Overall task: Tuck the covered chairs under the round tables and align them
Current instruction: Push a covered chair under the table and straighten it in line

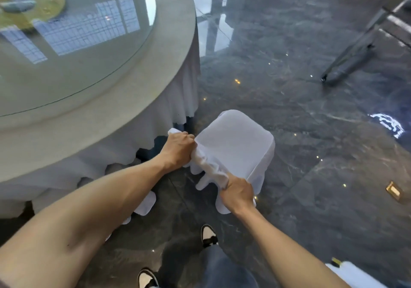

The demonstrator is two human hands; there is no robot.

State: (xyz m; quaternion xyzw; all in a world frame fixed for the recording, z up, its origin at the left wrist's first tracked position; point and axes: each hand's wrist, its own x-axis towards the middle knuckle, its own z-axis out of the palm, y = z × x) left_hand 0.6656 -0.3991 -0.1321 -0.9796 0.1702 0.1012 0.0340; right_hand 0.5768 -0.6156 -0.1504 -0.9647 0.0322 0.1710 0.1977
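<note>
Covered chair (235,141): just beside round table (173,43) edge, untucked; left hand (178,150) and right hand (238,191) grip its top rail. Open dark floor (311,154) rightward.

**A:** anyone able to read any text in this shot? labels, brand names, numbers, anything?

**B:** nope, nothing legible. The white chair cover (235,141) is plain fabric, no tag or print showing. The tablecloth on the round counter (169,50) is blank too. The glass top only shows window reflections, no lettering.

**A:** what about that bright patch on the floor (289,87) on the right?

**B:** the white glare spot (388,124)? it's squiggly like it could be characters, but I can't make out a single one. The shoes (208,235) show no logo I can read either.
</note>
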